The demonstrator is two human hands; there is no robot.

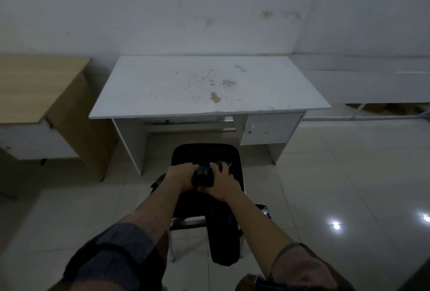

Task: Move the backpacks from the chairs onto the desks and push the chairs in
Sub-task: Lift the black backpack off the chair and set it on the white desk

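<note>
Backpack [200,204] on chair [204,153], directly beneath fingers [218,167]; fingers of left hand [180,177] curled round top handle [202,175], fingers of right hand [222,184] spread, hooked over its top; white worktop [162,86] beyond fingers.

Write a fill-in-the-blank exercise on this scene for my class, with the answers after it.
1. The left hand and right hand hold the black fabric backpack, which rests on a black ____.
2. The stained rectangular desk straight ahead is ____.
3. The left-side desk has a light ____ top.
4. The glossy floor is laid with large ____.
Missing words: chair; white; wood; tiles.
</note>
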